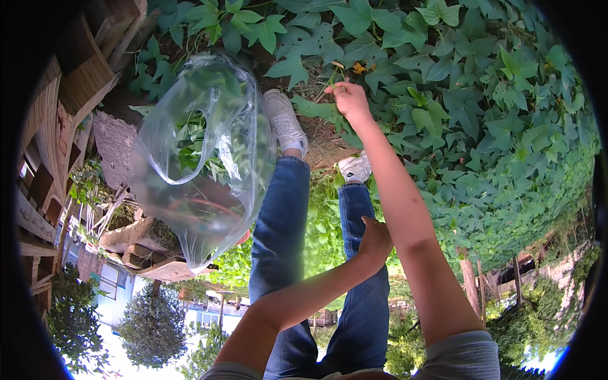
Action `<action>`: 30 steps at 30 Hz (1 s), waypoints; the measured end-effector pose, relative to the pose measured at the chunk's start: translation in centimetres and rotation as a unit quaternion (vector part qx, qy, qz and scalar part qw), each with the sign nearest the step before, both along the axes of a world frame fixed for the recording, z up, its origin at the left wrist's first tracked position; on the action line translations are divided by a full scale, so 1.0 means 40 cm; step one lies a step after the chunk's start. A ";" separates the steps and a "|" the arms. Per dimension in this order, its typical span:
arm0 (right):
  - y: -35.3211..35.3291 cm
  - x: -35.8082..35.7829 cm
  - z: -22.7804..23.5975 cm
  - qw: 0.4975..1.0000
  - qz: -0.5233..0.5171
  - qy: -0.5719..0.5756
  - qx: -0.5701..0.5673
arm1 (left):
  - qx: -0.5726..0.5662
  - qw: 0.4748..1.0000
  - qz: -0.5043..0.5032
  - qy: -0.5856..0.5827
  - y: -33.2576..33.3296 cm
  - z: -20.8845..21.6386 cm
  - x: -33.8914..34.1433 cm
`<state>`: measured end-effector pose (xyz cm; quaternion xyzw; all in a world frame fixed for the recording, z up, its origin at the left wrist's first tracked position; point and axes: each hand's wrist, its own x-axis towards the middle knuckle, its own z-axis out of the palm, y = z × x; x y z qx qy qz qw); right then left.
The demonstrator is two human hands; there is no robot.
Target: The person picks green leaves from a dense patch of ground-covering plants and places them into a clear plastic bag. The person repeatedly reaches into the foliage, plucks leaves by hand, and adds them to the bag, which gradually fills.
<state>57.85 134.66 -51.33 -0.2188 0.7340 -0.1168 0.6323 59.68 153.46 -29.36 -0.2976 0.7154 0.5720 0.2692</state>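
Observation:
My right hand (349, 102) reaches out to the edge of the leafy vines, its fingers pinched on a thin green leaf stem (334, 79). A broad green leaf (320, 110) lies just beside those fingers. My left hand (376, 239) rests against my right leg (360, 212), close to my right forearm; its fingers are mostly hidden. On the left, a clear plastic bag (155, 136) stands beside my left shoe (286, 120), with its handle loops showing. Picked green leaves (190, 142) are visible inside the bag.
Dense lobed-leaf vines (456, 107) cover the ground ahead and to the right. Stacked wooden boards (82, 82) and a stone block (114, 145) stand at the left, beyond the bag. Low, bright green plants (323, 221) grow between my legs.

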 end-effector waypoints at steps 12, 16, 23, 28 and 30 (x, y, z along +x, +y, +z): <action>-0.015 0.049 0.175 0.870 0.482 0.052 -0.088 | -0.031 0.988 -0.152 0.022 -0.069 0.044 0.015; -0.065 0.076 0.231 0.924 0.365 -0.004 -0.113 | -0.058 0.989 -0.136 -0.002 -0.059 0.045 0.025; -0.435 0.058 0.158 0.976 0.017 -0.005 -0.217 | -0.034 0.996 -0.082 0.007 -0.109 0.044 0.033; -0.547 0.181 -0.030 0.948 0.232 0.189 -0.111 | -0.097 0.995 -0.021 0.014 -0.073 0.039 0.028; -0.528 0.254 -0.023 0.961 0.206 0.181 -0.033 | 0.063 0.868 0.481 0.101 0.133 -0.023 -0.032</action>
